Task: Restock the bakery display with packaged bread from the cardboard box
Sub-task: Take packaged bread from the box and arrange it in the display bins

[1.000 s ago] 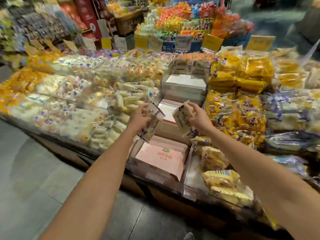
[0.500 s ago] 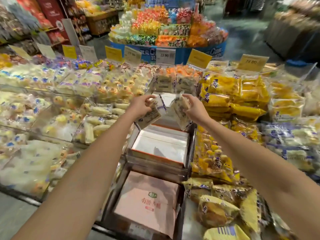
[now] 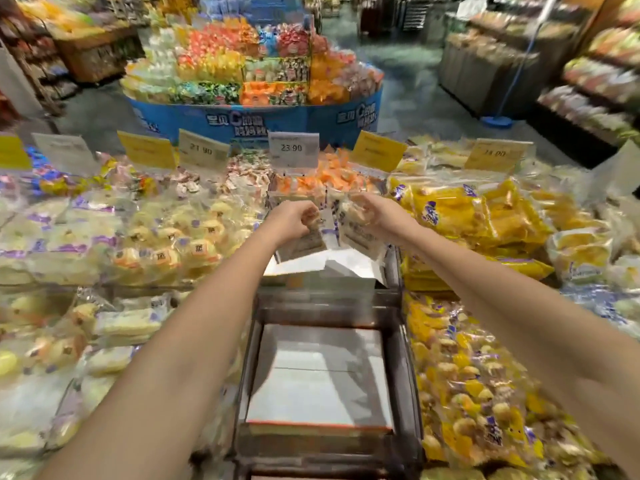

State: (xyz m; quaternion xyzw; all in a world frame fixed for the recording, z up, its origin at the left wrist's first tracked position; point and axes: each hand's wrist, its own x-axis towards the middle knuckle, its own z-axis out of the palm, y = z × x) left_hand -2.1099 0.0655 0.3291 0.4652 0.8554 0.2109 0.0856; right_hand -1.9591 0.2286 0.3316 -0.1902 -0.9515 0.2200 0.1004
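Note:
Both arms reach far out over the bakery display. My left hand grips a clear bread packet by its top. My right hand grips a second bread packet the same way. Both packets hang side by side above the far compartment of the middle row, just in front of orange-wrapped buns. Nearer to me, a clear compartment holds only a white liner box. The cardboard box is out of view.
Pale bread packets fill the bins on the left; yellow bread bags and small yellow cakes fill the right. Price signs stand along the back edge. A round blue candy stand sits beyond, with shelves at far right.
Both hands moved further out with their packets, from above the near compartments to above the far one. The view has advanced over the display.

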